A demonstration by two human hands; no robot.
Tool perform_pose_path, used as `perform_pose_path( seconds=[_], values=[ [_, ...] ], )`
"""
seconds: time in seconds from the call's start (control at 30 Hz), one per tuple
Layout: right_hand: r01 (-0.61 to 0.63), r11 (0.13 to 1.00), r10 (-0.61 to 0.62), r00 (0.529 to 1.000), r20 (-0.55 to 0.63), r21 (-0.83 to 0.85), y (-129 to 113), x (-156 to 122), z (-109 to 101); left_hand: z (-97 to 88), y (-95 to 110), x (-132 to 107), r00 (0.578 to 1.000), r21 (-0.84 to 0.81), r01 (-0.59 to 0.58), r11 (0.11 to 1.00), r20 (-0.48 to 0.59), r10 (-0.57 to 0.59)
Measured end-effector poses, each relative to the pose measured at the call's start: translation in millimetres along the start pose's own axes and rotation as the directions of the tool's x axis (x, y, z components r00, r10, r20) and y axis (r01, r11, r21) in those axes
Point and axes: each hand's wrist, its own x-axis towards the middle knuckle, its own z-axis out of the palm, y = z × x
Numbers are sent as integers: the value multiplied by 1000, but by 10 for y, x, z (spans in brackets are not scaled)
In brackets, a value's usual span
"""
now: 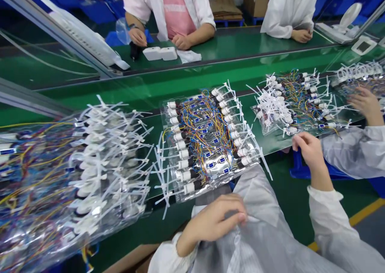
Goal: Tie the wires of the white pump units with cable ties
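Left: my left hand (213,219) is closed, fingers curled on a soft fold of grey striped cloth (258,201).
Right: my right hand (309,152) hangs half-curled and empty, just beside a clear plastic bag (207,144).
Bag: crinkly and glossy, it lies on the green desk (210,76), packed with white plugs (183,153), thin coloured wires (207,138) and spiky white cable ties (162,180).

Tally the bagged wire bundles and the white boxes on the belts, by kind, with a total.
Bagged wire bundles: 4, counting the left heap as one
White boxes: 2
Total: 6
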Motion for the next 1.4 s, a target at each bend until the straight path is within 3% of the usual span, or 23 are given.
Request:
perform_pose_path(
  seconds=[0.03,0.07,0.13,0.2,0.27,0.37,0.47,0.57,0.67,0.77,0.83,0.9,0.97,1.07,1.2,1.27,1.4],
  values=[
    [15,997,-20,998,58,82,-132,192,47,21,69,86,999,19,-52,998,12,51],
    [38,994,-43,998,44,104,-260,376,115,48,129,157,995,33,-98,995,20,97],
    [114,993,-114,993,-15,5,-479,686,285,102,213,229,985,56,-172,983,21,171],
    [178,981,-180,984,-16,-84,-626,878,441,122,252,192,975,86,-219,972,-3,220],
    [176,983,-177,984,-20,-50,-714,953,533,77,267,52,974,127,-214,969,-54,222],
    [64,948,-56,998,-34,312,-814,965,520,-99,316,-258,978,152,-111,982,-162,135],
    [3,741,-13,1000,10,672,-955,1026,397,-335,448,-465,943,156,17,988,-331,37],
    [14,615,-139,986,91,788,-1160,1164,342,-650,607,-371,815,189,114,975,-579,17],
    [-12,583,-247,950,192,812,-1443,1268,469,-1137,687,-38,689,318,231,920,-721,76],
    [-50,581,-333,896,293,812,-1816,1296,699,-1713,634,312,531,418,540,731,-843,89],
    [-124,554,-351,861,367,823,-2109,1289,842,-2050,531,470,401,362,754,548,-915,53],
    [-238,509,-323,838,440,827,-2420,1261,961,-2296,401,549,322,295,863,410,-947,4],
    [-346,471,-297,804,516,811,-2723,1204,1077,-2441,275,562,315,281,899,336,-948,-51],
    [-471,441,-269,743,613,764,-3109,1095,1344,-2521,128,510,330,292,910,295,-940,-86],
    [-568,392,-301,664,684,724,-3429,1103,1991,-2581,-4,450,317,287,915,285,-946,-63],
    [-556,403,-295,673,678,727,-3481,1167,2373,-2604,-57,455,308,288,910,299,-951,-23],
    [-473,425,-241,763,600,772,-3407,1216,2994,-2593,-155,479,285,276,872,405,-958,40]
  ],
)
